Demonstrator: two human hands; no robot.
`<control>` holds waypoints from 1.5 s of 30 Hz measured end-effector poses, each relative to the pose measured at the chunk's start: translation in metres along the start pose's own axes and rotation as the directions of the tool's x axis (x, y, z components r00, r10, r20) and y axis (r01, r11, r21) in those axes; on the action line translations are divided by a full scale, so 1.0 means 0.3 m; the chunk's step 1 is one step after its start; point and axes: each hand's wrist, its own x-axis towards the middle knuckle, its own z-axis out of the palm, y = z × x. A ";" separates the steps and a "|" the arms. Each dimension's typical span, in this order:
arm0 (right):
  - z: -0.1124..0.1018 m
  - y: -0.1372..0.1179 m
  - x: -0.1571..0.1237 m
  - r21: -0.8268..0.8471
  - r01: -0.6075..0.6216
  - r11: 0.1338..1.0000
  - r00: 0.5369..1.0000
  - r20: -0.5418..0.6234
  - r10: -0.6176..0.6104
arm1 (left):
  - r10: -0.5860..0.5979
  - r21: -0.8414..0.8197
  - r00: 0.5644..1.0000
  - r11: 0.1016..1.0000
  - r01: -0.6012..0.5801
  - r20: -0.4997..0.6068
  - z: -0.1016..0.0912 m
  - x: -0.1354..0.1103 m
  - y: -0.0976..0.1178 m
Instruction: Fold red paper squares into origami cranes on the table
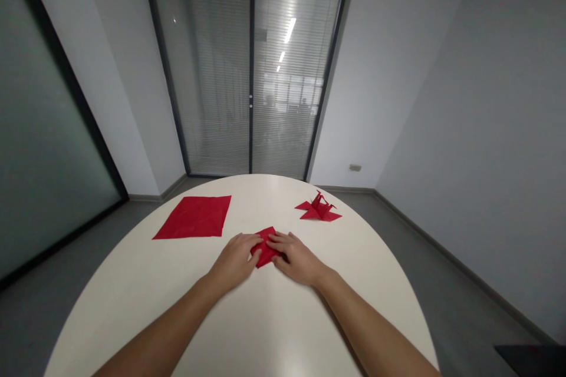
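Observation:
A small folded piece of red paper (266, 252) lies on the table in front of me, turned with its corners pointing away and toward me. My left hand (236, 259) grips its left edge, fingertips on top and thumb near the lower corner. From the other side my right hand (297, 258) holds the right edge, with its fingers bent over the paper and the thumb below them. Part of the paper is hidden under the fingers of both hands.
The round white table (283, 312) fills the lower view. A flat red paper sheet (194, 218) lies at the back left. Folded red paper cranes (319, 209) stand close together at the back right. Beyond the table are glass doors with blinds (252, 65).

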 end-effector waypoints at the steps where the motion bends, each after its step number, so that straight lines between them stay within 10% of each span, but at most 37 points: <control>1: -0.007 -0.001 -0.002 -0.003 0.006 1.000 1.000 0.013 -0.006 | 0.039 0.016 0.999 0.999 -0.040 0.028 0.004 -0.004 -0.007; 9: -0.041 0.013 0.002 -0.020 0.001 1.000 0.999 -0.048 -0.002 | 0.172 0.089 0.956 0.976 -0.198 0.239 -0.003 -0.015 -0.013; 18: -0.022 0.064 -0.022 -0.136 -0.212 0.968 0.950 0.203 0.237 | 0.170 0.134 0.931 0.966 -0.223 0.322 -0.007 -0.025 -0.006; 29: -0.050 0.026 -0.022 -0.167 -0.170 0.971 0.960 0.194 0.201 | 0.273 0.135 0.923 0.939 -0.317 0.271 -0.032 -0.015 0.023; 40: -0.026 -0.026 -0.005 -0.229 -0.305 0.924 0.892 0.270 0.362 | 0.021 0.293 0.964 0.951 -0.102 0.266 -0.034 -0.017 -0.018; 45: -0.021 -0.024 -0.003 -0.238 -0.271 0.933 0.915 0.237 0.326 | 0.131 0.227 0.947 0.953 -0.202 0.294 -0.035 -0.017 0.016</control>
